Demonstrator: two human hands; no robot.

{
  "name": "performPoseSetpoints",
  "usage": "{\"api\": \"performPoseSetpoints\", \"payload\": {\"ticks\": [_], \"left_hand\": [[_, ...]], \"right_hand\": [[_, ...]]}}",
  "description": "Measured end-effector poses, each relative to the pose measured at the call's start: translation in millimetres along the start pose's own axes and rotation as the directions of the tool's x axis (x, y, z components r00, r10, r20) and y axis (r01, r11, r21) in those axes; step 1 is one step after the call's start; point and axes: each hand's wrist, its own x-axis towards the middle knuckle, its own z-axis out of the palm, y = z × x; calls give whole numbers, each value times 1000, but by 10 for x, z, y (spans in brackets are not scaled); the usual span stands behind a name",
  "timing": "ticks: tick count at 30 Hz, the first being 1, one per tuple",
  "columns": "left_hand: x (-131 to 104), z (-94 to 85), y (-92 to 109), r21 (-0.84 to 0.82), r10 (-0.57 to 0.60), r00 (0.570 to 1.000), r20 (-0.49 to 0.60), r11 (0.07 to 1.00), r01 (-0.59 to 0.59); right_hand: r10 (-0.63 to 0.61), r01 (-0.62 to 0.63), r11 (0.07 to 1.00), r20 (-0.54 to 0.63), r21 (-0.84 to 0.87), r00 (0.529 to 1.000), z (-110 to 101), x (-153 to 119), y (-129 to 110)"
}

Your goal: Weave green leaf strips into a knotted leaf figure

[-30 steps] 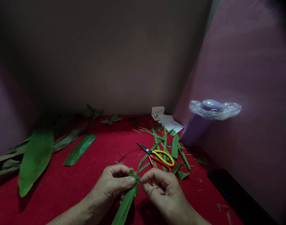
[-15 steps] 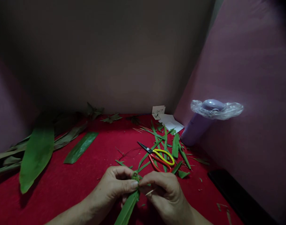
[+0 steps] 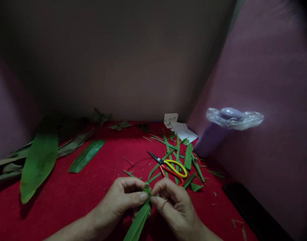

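A folded green leaf piece, with a small rolled knot at its top, is pinched between the thumb and fingers of my left hand. My right hand is closed against the right side of that knot, its thumb and forefinger tips together. A thin pale stick shows across its fingers. Whatever is between the right fingertips is too small to make out. Scissors with one yellow and one red handle lie just beyond my right hand, on several cut leaf strips.
Large leaves and a cut leaf lie on the red cloth at left. White papers and a purple bottle stand at the back right. A dark flat object lies at right.
My right thumb has moved up beside the knot, and the thin stick in that hand has shifted slightly. The left hand keeps its pinch on the leaf.
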Motion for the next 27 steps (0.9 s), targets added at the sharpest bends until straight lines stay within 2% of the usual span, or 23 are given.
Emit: {"api": "performPoseSetpoints", "payload": {"ticks": [16, 24, 27], "left_hand": [[28, 17, -6, 24, 36, 999, 26, 999, -37], [19, 45, 2, 59, 17, 1000, 1, 998, -17], [13, 55, 14, 65, 17, 1000, -5, 998, -16]], "right_hand": [[165, -139, 950, -73, 280, 984, 124, -10, 79], [277, -241, 859, -15, 452, 961, 130, 52, 26], [282, -249, 831, 9, 498, 959, 126, 67, 27]]}}
